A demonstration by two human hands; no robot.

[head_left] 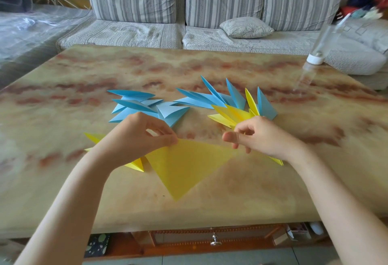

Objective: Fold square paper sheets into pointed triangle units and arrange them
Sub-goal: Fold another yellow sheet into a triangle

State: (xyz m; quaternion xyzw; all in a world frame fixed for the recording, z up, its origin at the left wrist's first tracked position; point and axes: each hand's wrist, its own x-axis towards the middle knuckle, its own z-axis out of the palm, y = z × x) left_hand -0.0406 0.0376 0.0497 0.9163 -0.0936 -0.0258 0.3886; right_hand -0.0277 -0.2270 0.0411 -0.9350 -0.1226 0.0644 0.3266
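Glossy marbled table [84, 71], tan with red-brown blotches. Thin yellow sheet [184, 166], folded to a flat triangle, is held at centre front, apex toward the viewer. Its top corner is pinched by the left hand [136, 136] between thumb and fingers. The right hand [258, 136] is kept just beside the sheet's right corner, fingers loosely curled, thumb apart. Pointed blue units [136, 105] and yellow units [231, 113] are spread behind; some are hidden by the hands. A clear bottle [321, 42] is seen far right, a striped sofa [134, 0] beyond.

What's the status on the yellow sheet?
Left hand pinches yellow sheet at top corner. Right hand by right corner, grip unclear. Folded units behind, not blocking.
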